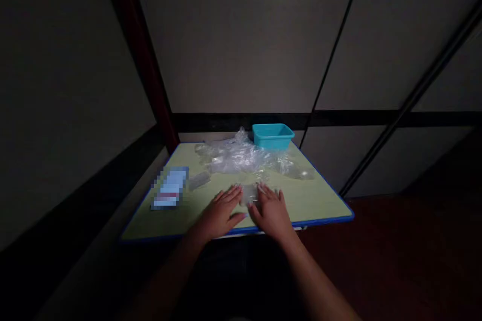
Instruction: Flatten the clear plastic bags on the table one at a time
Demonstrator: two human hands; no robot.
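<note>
Near the table's front edge, a small clear plastic bag or sheet (pixel 249 195) lies flat between my two hands. My left hand (pixel 223 212) rests at its left side, palm down, fingers stretched out and thumb pointing toward it. My right hand (pixel 272 211) lies palm down over its right side with fingers spread. Both hands appear to press on the plastic or the table beside it; the parts beneath the fingers are hidden. Beyond them spreads a heap of crumpled clear plastic bags (pixel 237 156).
A turquoise plastic basin (pixel 273 136) stands at the back right of the pale yellow table (pixel 312 200), which has a blue edge. A folded piece of clear plastic (pixel 199 180) lies left of the heap. Further left is a blurred-out blue-white flat item (pixel 171 186). Behind stands a wall (pixel 241 50).
</note>
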